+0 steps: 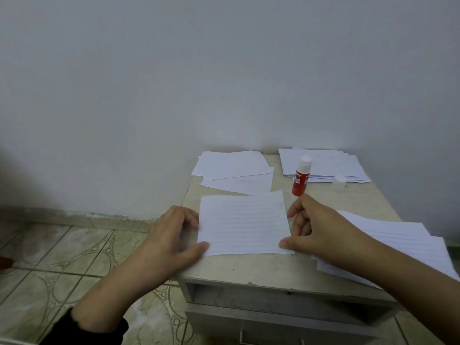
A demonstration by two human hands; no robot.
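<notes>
A lined white sheet of paper (244,224) lies on the small pale table (249,267), near its front left. My left hand (174,235) holds the sheet's left edge, thumb on the lower left corner and fingers curled at the edge. At the right edge my right hand (316,232) pinches the sheet, with the thumb on the lower right corner and the fingers bent beside the edge. A red glue stick (300,178) stands upright and uncapped just behind my right hand. Its white cap (339,182) sits to the right of it.
Loose white sheets (234,171) lie at the back left of the table, a stack of lined sheets (323,164) at the back right, and more sheets (413,247) under my right forearm. A drawer opening (273,300) shows below the tabletop. Tiled floor (74,257) spreads to the left.
</notes>
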